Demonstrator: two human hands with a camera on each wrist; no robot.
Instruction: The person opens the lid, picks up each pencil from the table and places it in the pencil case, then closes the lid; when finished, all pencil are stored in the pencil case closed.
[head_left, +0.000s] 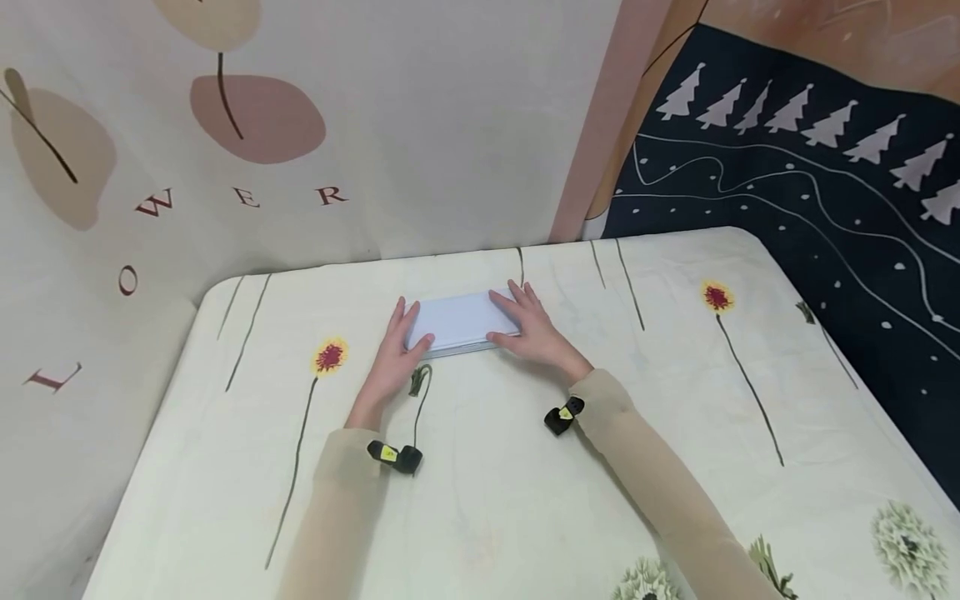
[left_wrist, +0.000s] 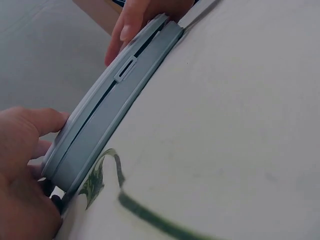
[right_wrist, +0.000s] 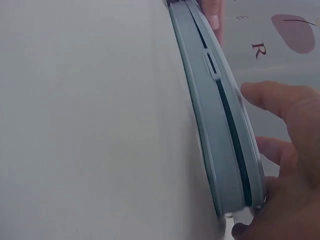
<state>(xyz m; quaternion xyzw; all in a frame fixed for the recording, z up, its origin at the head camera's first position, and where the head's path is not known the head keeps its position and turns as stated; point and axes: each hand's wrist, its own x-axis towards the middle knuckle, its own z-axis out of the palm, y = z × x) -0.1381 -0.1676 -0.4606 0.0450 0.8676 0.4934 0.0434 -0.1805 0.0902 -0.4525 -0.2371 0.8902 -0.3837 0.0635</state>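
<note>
A flat, pale blue-grey case [head_left: 459,321] with rounded corners lies near the far side of the cloth-covered table. Its front side [left_wrist: 100,130] shows a narrow dark gap under the lid, with a small latch tab [right_wrist: 212,65] midway along. My left hand [head_left: 392,358] holds the left end, thumb against the front edge of the lid and fingers at the end. The right hand [head_left: 536,331] holds the opposite end, its thumb by the front edge and spread fingers over the lid's corner. Whatever is inside the case is hidden.
A white cloth [head_left: 480,492] printed with flowers covers the table. Behind it hangs a pale wall sheet [head_left: 450,125] with letters and leaf shapes. A dark cloth [head_left: 780,192] with white trees hangs at the right. Each sleeve carries a small black wrist camera [head_left: 397,456].
</note>
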